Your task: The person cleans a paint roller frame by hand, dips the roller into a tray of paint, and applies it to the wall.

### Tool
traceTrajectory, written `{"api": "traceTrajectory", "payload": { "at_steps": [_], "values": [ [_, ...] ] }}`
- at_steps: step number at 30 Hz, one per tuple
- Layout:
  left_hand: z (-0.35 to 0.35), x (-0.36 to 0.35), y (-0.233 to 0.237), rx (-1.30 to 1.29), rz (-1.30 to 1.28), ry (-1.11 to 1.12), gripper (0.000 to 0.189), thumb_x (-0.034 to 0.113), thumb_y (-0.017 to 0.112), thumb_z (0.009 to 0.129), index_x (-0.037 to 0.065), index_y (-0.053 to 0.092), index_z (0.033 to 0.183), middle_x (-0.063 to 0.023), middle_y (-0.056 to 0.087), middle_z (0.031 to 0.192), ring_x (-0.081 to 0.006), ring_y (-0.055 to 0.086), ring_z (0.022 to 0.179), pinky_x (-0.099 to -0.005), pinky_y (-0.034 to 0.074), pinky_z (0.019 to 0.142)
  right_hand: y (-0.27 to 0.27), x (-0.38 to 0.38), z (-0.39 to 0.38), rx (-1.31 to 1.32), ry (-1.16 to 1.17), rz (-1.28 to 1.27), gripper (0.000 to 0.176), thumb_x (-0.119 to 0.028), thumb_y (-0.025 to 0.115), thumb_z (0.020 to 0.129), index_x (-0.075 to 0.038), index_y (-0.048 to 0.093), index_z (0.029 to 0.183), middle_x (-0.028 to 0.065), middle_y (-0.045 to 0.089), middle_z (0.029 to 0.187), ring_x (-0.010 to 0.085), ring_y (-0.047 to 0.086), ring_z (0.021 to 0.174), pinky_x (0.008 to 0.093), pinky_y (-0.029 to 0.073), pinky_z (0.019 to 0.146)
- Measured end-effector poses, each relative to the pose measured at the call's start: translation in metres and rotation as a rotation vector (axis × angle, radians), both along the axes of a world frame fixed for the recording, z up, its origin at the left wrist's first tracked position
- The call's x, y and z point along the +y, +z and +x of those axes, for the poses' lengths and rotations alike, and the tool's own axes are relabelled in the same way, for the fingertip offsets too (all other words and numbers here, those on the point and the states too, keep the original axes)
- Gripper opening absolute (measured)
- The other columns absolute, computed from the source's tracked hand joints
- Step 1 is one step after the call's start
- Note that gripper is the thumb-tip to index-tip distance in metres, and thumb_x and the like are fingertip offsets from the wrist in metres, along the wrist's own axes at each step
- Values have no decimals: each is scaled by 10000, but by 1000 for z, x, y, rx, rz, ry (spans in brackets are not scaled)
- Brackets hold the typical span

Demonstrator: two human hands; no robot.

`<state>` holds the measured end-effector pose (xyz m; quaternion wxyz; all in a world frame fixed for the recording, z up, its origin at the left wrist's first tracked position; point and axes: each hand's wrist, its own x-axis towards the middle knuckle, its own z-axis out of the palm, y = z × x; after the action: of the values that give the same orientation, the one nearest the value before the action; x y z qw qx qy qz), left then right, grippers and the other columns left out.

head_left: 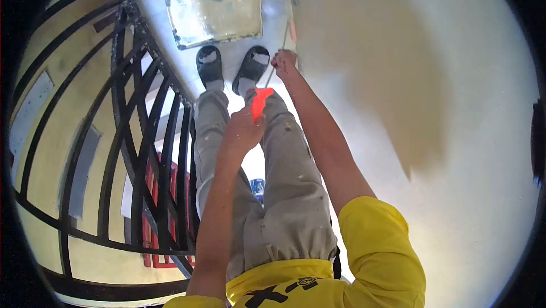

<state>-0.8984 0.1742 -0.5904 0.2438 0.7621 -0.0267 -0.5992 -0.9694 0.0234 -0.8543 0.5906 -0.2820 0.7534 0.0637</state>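
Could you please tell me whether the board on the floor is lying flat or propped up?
Lying flat: the board rests face up just beyond the shoes, its whole yellowish, smeared face showing.

The pale grey, paint-marked floor (183, 63) carries a flat rectangular yellowish board with ragged white-smeared edges (215, 9), and just near its closer edge stand a black, white-flecked left shoe (209, 66) and a matching black right shoe (251, 69), side by side.
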Motion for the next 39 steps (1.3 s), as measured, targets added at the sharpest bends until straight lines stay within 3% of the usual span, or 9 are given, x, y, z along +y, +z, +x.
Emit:
{"api": "traceTrajectory", "payload": {
  "at_steps": [7,13,17,23,26,29,34,36,39],
  "values": [
    [74,-9,-14,-41,41,-119,352,316,555,850,-7,617,977,-268,618,907,-410,599,910,-455,466,786,-22,-7,33,-62,-65,23,150,-32,471,777,2,487,632,151,479,576,290,464,454,377,396,442],
    [101,-13,-1,-34,75,-165,437,349,552,869,-36,595,1070,-258,624,973,-392,595,973,-440,456,837,-32,-21,84,-187,-108,-4,222,-24,461,772,-51,395,561,110,385,504,258,370,407,366,300,399],
    [105,-13,19,-150,-16,-61,422,324,550,862,-42,569,1071,-267,610,974,-412,576,961,-453,440,834,-41,-40,102,-252,-138,72,133,1,636,699,2,519,762,77,516,607,193,469,425,348,344,384],
    [117,1,86,-17,-68,-64,379,298,532,874,-16,577,1081,-210,624,927,-354,601,861,-434,443,790,45,-23,89,-637,-580,143,87,-15,530,763,-45,473,703,62,448,565,188,345,367,341,315,396],
    [133,-16,45,221,10,58,369,287,539,867,-35,568,1044,-193,611,837,-326,599,816,-420,440,752,0,-35,105,-572,-83,-7,88,-4,547,717,-8,460,703,81,408,523,224,368,401,325,347,452],
    [139,-20,13,229,19,-49,374,276,536,867,-42,557,1064,-187,607,859,-292,607,819,-400,445,754,-1,-36,131,-589,-157,-36,98,39,528,698,-3,454,746,92,410,546,218,378,416,336,344,434],
    [130,5,118,-110,-161,96,360,274,534,875,-30,557,1066,-157,592,804,-265,589,781,-379,448,748,127,-29,154,-616,-105,-90,143,-12,514,784,-25,456,914,105,526,764,228,522,587,377,424,473],
    [125,8,111,-221,-137,75,341,268,537,876,-23,554,1051,-126,579,741,-237,584,698,-353,460,667,79,-33,141,-743,-83,-8,159,-38,502,840,15,453,982,134,527,869,260,552,660,410,498,544],
    [131,4,34,-57,-104,169,325,257,533,849,-38,559,982,-257,600,888,-431,561,907,-447,433,802,52,-27,146,-596,83,-48,203,-60,531,854,68,490,1006,136,537,907,274,574,708,405,523,599]
  ]
}}
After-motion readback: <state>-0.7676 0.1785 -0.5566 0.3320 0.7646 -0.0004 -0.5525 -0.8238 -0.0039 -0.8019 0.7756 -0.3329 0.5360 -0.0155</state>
